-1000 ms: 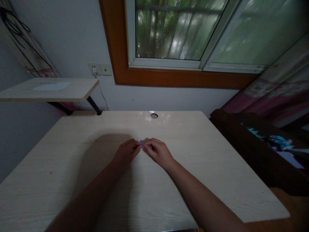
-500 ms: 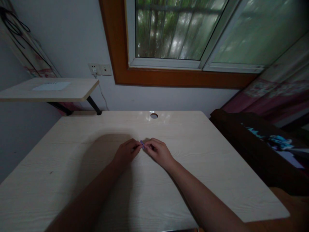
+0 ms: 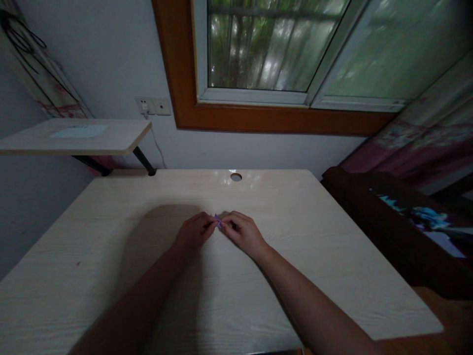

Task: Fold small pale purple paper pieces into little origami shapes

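Observation:
Between my two hands is a small purple piece [image 3: 218, 220], thin and folded-looking, perhaps paper; most of it is covered by fingers. My left hand [image 3: 194, 230] pinches its left side between thumb and fingertips. From the other side, my right hand [image 3: 242, 231] grips it in the same way, the fingertips of both hands almost meeting. Both hands are just above or resting on the pale wood-grain desk [image 3: 314, 286], a little behind its middle.
A raised shelf [image 3: 125, 135] on black legs stands at the back left, with a white sheet [image 3: 79, 131] on it. A round cable hole [image 3: 236, 177] lies near the back edge. Dark furniture [image 3: 354, 207] borders the desk on the right. A small dark mark [image 3: 78, 264] shows at left.

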Demonstrator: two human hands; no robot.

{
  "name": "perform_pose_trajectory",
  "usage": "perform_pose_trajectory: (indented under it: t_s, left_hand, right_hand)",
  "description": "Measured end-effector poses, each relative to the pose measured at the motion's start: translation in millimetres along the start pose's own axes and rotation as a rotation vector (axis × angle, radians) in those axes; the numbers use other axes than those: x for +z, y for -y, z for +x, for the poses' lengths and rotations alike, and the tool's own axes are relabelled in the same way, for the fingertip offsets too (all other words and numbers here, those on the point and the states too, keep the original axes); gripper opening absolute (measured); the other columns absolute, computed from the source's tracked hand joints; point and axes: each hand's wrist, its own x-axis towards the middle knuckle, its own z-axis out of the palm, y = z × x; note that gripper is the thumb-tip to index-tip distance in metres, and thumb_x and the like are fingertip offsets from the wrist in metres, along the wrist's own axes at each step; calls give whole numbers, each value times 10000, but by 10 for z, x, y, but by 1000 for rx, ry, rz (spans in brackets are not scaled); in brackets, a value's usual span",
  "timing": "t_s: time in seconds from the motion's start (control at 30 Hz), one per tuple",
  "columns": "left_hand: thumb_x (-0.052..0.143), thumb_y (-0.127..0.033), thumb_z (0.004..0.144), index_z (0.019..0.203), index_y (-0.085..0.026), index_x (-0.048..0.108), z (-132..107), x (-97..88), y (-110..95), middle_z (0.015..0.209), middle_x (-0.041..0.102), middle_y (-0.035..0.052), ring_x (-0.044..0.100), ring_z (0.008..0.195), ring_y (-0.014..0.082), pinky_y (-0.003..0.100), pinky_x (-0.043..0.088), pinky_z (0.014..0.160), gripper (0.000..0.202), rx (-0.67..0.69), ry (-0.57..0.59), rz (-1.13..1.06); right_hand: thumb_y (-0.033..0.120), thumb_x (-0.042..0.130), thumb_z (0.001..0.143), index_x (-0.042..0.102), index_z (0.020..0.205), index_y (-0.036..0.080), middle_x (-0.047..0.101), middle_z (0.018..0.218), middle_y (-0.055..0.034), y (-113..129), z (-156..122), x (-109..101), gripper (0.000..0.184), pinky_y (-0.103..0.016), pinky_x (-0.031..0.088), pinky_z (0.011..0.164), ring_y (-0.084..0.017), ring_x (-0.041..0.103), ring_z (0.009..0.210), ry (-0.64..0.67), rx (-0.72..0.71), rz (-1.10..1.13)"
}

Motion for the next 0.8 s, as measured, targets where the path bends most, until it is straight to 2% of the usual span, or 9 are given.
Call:
perform_pose_trajectory:
  t_s: [0.3, 0.8]
  left_hand:
    - [572, -248, 899, 907, -206, 657, -15, 13, 26, 831, 661, 15, 633, 766, 131, 245, 504, 747, 95, 19, -4, -8]
    - [544, -267, 918, 864, -195, 664, -12, 13, 2, 814, 674, 27, 637, 765, 139, 246, 506, 727, 150, -14, 2, -24]
  right_hand:
    - [212, 574, 898, 652, 907, 202, 586, 744, -19, 11, -1, -16, 78, -236, 422, 617, -138, 552, 672, 10, 9, -5]
    - [227, 571, 906, 656, 903, 203, 601, 754, -23, 4, -6, -1, 89, -241, 427, 626, -139, 552, 672, 0, 2, -14]
